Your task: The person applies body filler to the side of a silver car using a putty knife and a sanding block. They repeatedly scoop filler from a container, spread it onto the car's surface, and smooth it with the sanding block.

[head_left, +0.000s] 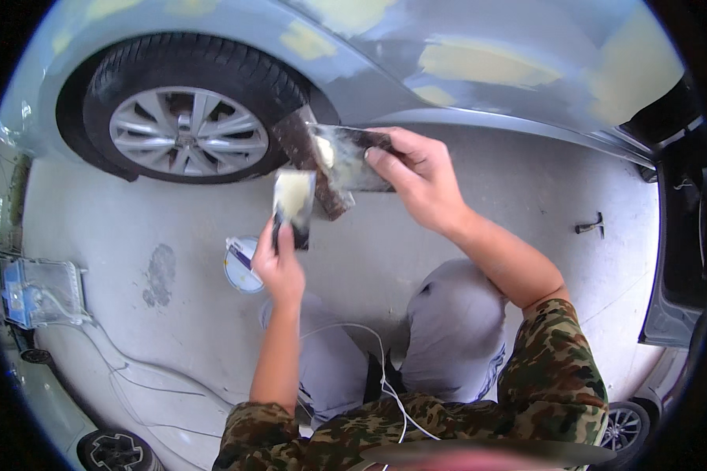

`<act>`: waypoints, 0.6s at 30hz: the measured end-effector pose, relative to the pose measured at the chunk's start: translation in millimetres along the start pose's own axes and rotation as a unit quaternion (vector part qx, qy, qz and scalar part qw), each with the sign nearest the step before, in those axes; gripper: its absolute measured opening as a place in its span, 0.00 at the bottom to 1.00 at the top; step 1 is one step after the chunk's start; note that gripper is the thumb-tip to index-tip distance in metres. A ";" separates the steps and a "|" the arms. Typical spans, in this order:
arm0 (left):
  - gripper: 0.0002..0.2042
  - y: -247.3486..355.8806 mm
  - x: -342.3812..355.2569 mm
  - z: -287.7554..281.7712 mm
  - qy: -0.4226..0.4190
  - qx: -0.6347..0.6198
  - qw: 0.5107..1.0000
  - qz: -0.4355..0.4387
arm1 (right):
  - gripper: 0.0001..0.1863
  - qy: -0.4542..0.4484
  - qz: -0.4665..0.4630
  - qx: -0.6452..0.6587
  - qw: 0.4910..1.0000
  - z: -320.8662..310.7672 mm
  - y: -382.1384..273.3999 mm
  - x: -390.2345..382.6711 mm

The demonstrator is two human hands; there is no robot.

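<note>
Cream paste point(294, 195) covers the far end of a spreader point(299, 237), just beyond the left hand point(281, 273), whose fingers clamp its dark near end, probably to stay clean; the right hand point(423, 177) pinches a smeared plate point(361, 174) by its right edge, apparently leaving its left part unobstructed.

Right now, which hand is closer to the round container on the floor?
Left. The left hand shows just right of the round container; the right hand is farther, up and right.
</note>
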State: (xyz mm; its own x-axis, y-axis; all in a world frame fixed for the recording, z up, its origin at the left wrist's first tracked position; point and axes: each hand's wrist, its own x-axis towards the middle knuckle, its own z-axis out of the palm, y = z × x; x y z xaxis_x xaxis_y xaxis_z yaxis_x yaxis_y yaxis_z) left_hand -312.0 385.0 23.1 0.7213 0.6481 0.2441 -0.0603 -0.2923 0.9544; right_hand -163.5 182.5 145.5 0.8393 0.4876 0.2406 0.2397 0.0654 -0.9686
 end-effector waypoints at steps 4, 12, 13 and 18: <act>0.16 8.5 -11.4 -40.7 0.039 -0.006 0.997 -0.060 | 0.14 -0.016 0.022 0.137 0.990 -26.3 9.9 20.5; 0.16 108.6 121.8 -35.0 0.110 -0.042 0.985 0.124 | 0.12 0.029 0.177 0.326 0.928 -50.3 22.9 28.0; 0.18 129.5 141.1 -32.4 0.091 -0.074 0.980 0.160 | 0.13 0.051 0.206 0.339 0.916 -45.6 15.9 23.9; 0.20 177.7 187.5 -20.7 0.066 -0.069 0.978 0.187 | 0.14 0.109 0.223 0.320 0.914 -29.8 -12.4 17.9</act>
State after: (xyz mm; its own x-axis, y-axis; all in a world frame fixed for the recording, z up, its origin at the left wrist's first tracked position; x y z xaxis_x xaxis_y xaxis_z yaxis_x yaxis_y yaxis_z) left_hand -201.8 469.2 242.0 0.5367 0.6018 0.5915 -0.4025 -0.4335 0.8063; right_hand -136.9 164.5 163.6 0.8774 0.4101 -0.2488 -0.4272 0.4321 -0.7942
